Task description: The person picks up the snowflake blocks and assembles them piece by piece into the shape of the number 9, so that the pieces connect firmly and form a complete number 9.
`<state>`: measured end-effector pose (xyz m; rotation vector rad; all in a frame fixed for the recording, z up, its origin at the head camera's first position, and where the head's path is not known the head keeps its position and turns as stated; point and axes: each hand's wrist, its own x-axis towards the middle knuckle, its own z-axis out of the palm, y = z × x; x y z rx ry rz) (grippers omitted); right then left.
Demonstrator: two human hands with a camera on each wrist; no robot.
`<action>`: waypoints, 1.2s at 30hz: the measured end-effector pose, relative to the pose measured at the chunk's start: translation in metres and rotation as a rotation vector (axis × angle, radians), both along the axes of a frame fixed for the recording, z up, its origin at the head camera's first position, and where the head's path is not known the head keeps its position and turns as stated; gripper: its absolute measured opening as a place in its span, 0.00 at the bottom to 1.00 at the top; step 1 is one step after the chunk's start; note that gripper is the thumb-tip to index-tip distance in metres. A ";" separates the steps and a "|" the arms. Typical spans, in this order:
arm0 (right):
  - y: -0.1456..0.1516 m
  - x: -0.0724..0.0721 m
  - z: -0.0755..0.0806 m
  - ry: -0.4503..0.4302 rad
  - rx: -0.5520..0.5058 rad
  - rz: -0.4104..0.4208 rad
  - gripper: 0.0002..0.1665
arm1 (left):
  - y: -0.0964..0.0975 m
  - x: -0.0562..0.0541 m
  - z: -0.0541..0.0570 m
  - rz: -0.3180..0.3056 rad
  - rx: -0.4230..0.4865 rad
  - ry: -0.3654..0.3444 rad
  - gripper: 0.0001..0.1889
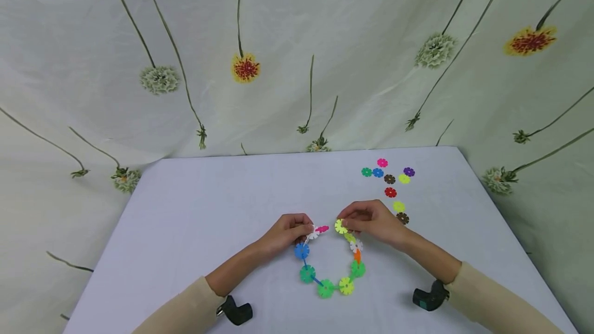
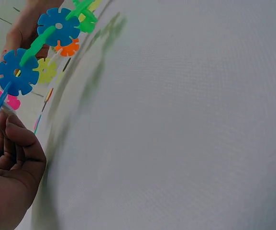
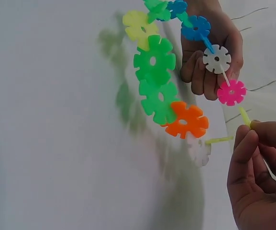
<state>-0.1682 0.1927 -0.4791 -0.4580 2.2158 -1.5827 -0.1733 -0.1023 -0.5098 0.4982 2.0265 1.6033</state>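
Observation:
A chain of notched plastic flower discs, linked edge to edge, curves into a nearly closed ring, with a green disc point(image 1: 326, 288) at its near side. My left hand point(image 1: 290, 232) pinches the chain at a white disc point(image 3: 217, 59), beyond which a pink disc point(image 3: 232, 92) forms one end. Between thumb and fingers, my right hand point(image 1: 373, 222) holds a yellow disc point(image 1: 341, 226) at the opposite end. A small gap separates the pink and yellow discs. Blue, green and orange discs point(image 3: 186, 120) lie along the chain, which casts a shadow on the white cloth.
Several loose discs lie beyond my right hand, among them a red disc point(image 1: 391, 192), a purple disc point(image 1: 409, 171) and a brown disc point(image 1: 402, 218). Black devices point(image 1: 237, 312) sit at both wrists. A flower-printed curtain point(image 1: 287, 24) hangs behind the white-covered table point(image 1: 209, 195).

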 end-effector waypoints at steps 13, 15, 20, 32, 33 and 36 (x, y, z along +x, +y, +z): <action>-0.015 0.000 -0.006 -0.006 -0.049 0.050 0.10 | 0.001 0.002 0.004 -0.019 -0.006 -0.023 0.13; -0.016 0.000 -0.007 -0.005 -0.050 0.054 0.10 | 0.002 0.002 0.004 -0.032 -0.002 -0.014 0.13; -0.018 -0.002 -0.011 -0.017 -0.028 0.020 0.10 | 0.005 0.002 0.004 -0.025 -0.027 0.032 0.13; -0.019 -0.001 -0.007 -0.103 -0.057 -0.073 0.12 | 0.011 -0.002 0.007 -0.016 -0.050 0.066 0.12; -0.019 -0.001 -0.007 -0.099 -0.055 -0.078 0.12 | 0.011 -0.002 0.007 -0.013 -0.054 0.070 0.12; -0.019 -0.001 -0.006 -0.068 -0.029 -0.095 0.11 | 0.012 -0.003 0.009 -0.013 -0.049 0.084 0.12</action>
